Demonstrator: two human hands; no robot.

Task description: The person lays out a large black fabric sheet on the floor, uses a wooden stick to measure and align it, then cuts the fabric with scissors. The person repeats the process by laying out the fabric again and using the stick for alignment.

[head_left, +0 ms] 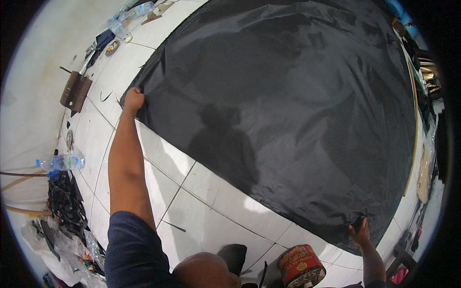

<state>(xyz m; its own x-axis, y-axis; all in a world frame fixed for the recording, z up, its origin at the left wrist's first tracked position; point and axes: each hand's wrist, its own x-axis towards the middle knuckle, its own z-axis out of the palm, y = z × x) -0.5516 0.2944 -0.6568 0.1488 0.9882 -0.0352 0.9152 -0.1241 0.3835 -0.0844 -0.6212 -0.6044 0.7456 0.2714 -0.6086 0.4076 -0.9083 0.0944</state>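
Observation:
A large sheet of black fabric [269, 96] lies spread over the white tiled floor [192, 201], with soft wrinkles and a shadow across it. At its left corner, my left hand [134, 100] is closed on the fabric's edge, arm stretched forward. Near the lower right corner, my right hand [360, 233] pinches a gathered bit of the same fabric, which puckers around the fingers. The near edge of the sheet runs slantwise between my two hands.
A red tin [301, 266] stands close to the near edge. Along the left wall are a plastic bottle [72, 162], a brown metal piece [76, 91] and black scraps [67, 197]. More bottles [122, 29] lie at the far left. A long thin strip [413, 144] borders the right side.

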